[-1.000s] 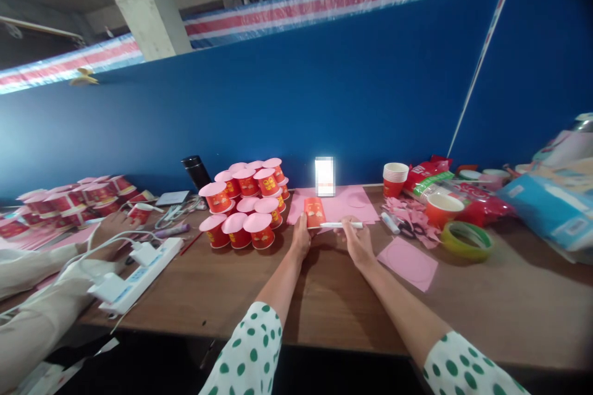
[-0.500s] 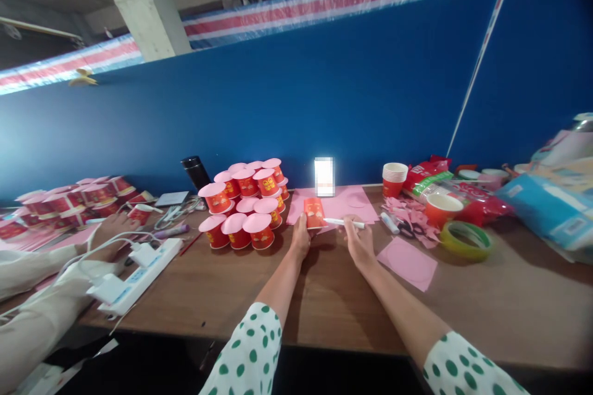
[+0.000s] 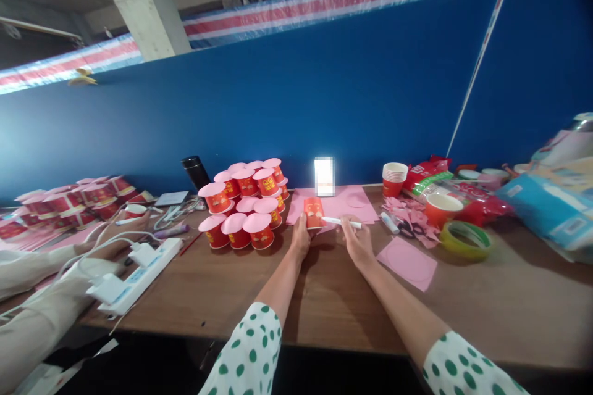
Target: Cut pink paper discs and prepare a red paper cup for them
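My left hand (image 3: 301,239) is closed around the lower left side of a red paper cup (image 3: 314,212) with gold print. The cup stands mouth down on pink paper sheets (image 3: 340,202). In my right hand (image 3: 357,242) is a slim white pen (image 3: 343,222), held nearly level. Its tip points left and meets the cup's lower right side; whether it touches is too small to tell. To the left stand stacked red paper cups (image 3: 259,231) topped with pink paper discs (image 3: 257,222). A pink square sheet (image 3: 408,263) with a drawn circle lies beside my right forearm.
At right are nested cups (image 3: 394,180), pink scraps (image 3: 421,225), scissors (image 3: 409,229), a tape roll (image 3: 466,242) and a blue package (image 3: 540,203). At left, a power strip (image 3: 143,278) lies by a co-worker's hands (image 3: 115,231). A lit phone (image 3: 324,177) leans behind the cup.
The pen and my right hand have shifted slightly left along the cup. My left hand and the cup stay put. At left, the co-worker's hands and their cup have moved.
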`<state>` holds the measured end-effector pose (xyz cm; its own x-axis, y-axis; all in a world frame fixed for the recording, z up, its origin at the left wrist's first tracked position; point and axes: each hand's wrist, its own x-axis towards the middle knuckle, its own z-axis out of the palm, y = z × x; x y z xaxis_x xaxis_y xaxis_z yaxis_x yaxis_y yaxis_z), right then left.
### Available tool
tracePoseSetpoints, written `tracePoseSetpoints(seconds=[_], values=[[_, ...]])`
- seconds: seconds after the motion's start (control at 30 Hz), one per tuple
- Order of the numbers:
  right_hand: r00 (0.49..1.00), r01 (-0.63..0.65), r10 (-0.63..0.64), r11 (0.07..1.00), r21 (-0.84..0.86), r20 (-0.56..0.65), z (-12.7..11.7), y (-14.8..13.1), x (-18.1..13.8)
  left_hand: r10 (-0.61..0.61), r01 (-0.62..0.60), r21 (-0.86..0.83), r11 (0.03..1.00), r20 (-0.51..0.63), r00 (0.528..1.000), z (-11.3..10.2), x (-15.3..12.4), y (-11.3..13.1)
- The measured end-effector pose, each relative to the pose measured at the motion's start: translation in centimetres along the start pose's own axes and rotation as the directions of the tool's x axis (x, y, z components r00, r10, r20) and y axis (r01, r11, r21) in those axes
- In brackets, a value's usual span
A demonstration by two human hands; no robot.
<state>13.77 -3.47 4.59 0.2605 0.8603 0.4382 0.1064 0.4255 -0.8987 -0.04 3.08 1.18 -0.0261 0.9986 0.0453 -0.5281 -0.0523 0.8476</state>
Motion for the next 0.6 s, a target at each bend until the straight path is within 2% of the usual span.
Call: tracePoseSetpoints(seconds=[0.6], values=[[1.000,-0.013,0.013,1.000,0.024,0.022,0.03,0.02,-0.06,0.002,-0.002,0.046,0.999,0.003,1.000,-0.18,0.10,-0.24]])
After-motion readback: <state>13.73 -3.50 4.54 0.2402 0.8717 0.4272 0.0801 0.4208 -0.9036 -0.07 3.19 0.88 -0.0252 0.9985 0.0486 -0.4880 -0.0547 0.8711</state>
